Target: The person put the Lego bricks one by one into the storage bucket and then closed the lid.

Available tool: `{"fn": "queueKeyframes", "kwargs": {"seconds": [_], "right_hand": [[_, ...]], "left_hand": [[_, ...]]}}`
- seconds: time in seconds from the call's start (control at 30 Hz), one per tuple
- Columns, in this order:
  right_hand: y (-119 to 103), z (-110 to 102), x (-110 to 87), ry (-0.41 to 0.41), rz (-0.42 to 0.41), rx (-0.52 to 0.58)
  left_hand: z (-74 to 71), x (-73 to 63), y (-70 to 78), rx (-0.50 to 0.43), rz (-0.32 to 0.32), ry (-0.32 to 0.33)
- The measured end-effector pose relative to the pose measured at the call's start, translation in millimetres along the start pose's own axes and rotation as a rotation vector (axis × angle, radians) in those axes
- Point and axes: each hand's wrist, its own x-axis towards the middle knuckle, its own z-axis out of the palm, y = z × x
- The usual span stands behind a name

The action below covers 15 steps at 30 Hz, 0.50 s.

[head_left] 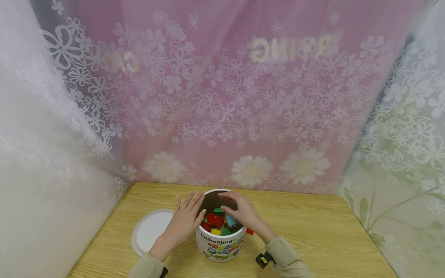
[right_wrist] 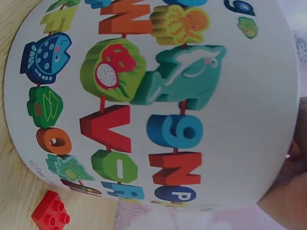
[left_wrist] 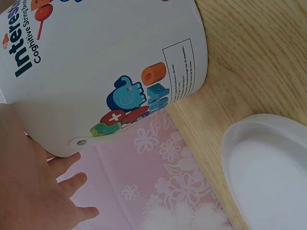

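A white bucket (head_left: 222, 253) with printed pictures and lettering stands upright on the table, its mouth uncovered. Inside lie several toy bricks, including red bricks (head_left: 211, 220), a yellow brick (head_left: 216, 232), a light blue brick (head_left: 231, 221) and a green brick (head_left: 219, 210). My left hand (head_left: 185, 217) is at the bucket's left rim with fingers extended and spread; the left wrist view shows that hand (left_wrist: 38, 187) beside the bucket wall (left_wrist: 86, 57). Over the right rim, my right hand (head_left: 246, 213) reaches into the mouth, thumb and fingers apart, with nothing visible between them. Its fingers are mostly hidden in the right wrist view.
A white round lid (head_left: 147, 231) lies on the wooden table (head_left: 306, 227) left of the bucket. One red brick (right_wrist: 50, 212) sits on the table close to the bucket's right side. Flower-patterned curtains (head_left: 226, 96) enclose the table at the back and both sides.
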Motion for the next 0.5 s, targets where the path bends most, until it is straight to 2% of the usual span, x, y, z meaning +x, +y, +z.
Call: {"fn": "queueKeyframes", "kwargs": {"seconds": [0.5], "right_hand": [[7, -24, -9.6, 0.106, -0.024, 0.142]], "left_hand": [[-0.4, -0.6, 0.1, -0.013, 0.001, 0.002]]}}
